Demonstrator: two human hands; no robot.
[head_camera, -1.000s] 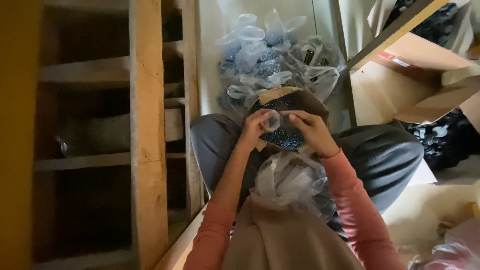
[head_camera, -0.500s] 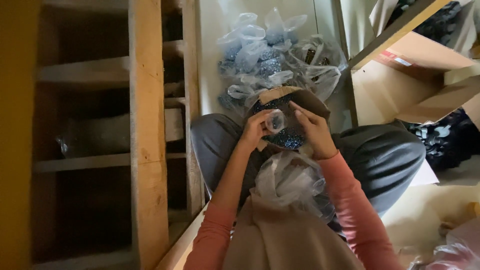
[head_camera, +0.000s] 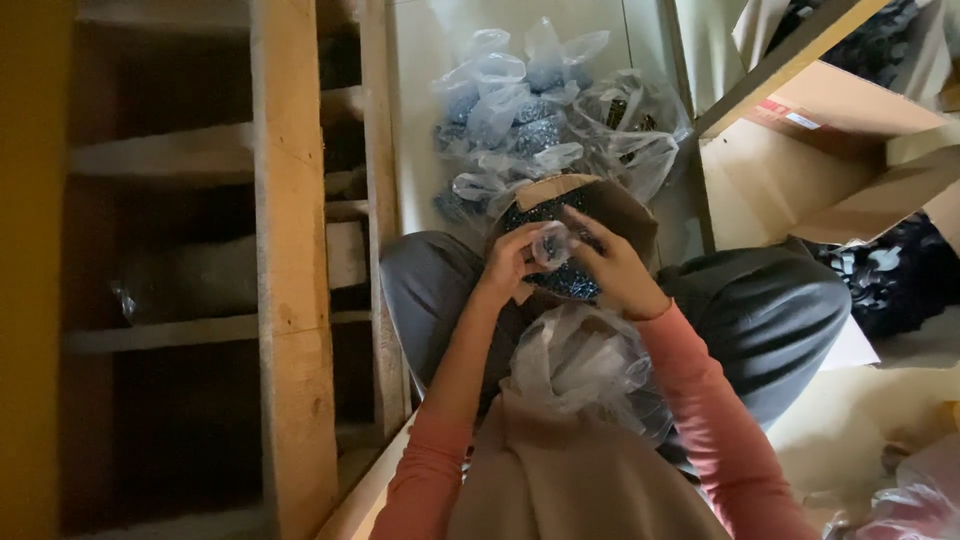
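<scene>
Small clear plastic bag (head_camera: 551, 243), crumpled, pinched by left hand (head_camera: 507, 265) and right hand (head_camera: 612, 268) over bead-filled box (head_camera: 615, 207) (wooden shelf (head_camera: 292, 250) close left).

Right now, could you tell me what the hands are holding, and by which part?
Both hands, left hand and right hand, pinch a small clear plastic bag by its edges.

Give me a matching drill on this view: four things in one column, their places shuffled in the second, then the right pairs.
Things:
1. small clear plastic bag
2. open brown cardboard box of small dark blue pieces
3. heap of filled clear plastic bags
4. pale wooden upright post

Places:
A. on the floor beyond the knees
B. between the left hand and right hand
C. at the left, beside the legs
D. on the lap

Pairs: 1-B, 2-D, 3-A, 4-C
</scene>
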